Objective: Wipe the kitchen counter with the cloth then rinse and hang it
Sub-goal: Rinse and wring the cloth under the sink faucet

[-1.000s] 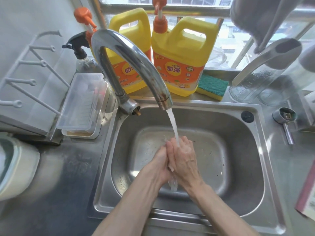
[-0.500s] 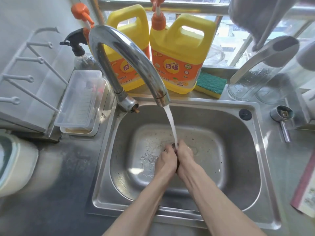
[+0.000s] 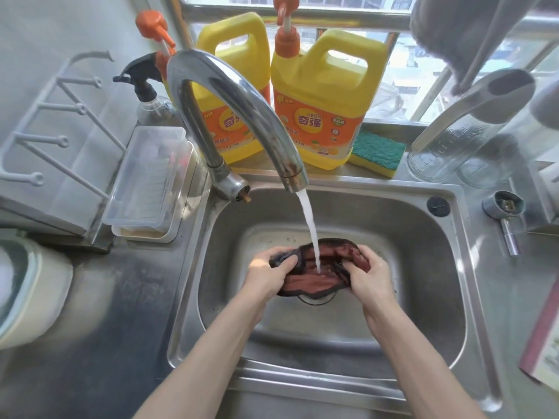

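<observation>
I'm rinsing — my left hand [image 3: 270, 272] and right hand [image 3: 367, 275] each grip an end of the cloth [image 3: 314, 269], spread between them under the water stream [image 3: 310, 228]. Next, I reckon — wring, then hang.

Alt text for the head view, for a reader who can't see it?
Left hand and right hand grip a dark red cloth under water running from the tap into a steel sink. Yellow detergent jugs and a green sponge sit behind.
</observation>
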`<state>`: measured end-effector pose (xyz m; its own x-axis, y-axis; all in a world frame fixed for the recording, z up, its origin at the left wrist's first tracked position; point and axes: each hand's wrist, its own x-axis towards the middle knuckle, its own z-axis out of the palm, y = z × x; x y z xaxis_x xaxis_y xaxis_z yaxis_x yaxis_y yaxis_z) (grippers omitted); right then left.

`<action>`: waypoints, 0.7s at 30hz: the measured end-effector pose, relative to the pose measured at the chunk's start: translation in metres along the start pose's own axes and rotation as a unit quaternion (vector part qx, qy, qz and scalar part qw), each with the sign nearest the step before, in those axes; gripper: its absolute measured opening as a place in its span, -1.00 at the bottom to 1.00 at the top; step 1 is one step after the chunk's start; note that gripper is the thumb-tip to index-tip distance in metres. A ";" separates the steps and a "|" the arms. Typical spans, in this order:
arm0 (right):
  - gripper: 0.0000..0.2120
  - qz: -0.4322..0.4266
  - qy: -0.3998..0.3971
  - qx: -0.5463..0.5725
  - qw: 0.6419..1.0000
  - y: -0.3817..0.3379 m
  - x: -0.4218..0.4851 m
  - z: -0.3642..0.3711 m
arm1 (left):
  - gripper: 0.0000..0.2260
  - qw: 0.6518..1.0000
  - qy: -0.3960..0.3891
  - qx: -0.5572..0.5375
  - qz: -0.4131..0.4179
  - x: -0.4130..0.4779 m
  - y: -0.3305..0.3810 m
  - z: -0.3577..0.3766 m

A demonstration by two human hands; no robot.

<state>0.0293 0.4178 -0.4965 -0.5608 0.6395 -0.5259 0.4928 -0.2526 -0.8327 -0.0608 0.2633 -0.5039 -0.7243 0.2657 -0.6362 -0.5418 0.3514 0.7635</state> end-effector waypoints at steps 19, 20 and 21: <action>-0.85 -0.005 0.007 0.024 1.000 -0.011 -0.011 -0.023 | -0.69 0.980 -0.078 -0.145 -0.108 -0.024 0.021 0.001; -0.84 0.010 -0.009 0.034 0.999 -0.007 -0.009 -0.018 | -0.69 0.983 -0.076 -0.131 -0.101 -0.023 0.023 -0.009; -0.83 0.027 -0.029 0.049 0.998 -0.005 -0.009 -0.012 | -0.68 0.986 -0.077 -0.114 -0.093 -0.024 0.025 -0.018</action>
<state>0.0397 0.4220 -0.4851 -0.5743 0.5811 -0.5766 0.4566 -0.3572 -0.8148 -0.0647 0.2492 -0.4679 -0.5388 0.3551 -0.7639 -0.7543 0.2004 0.6252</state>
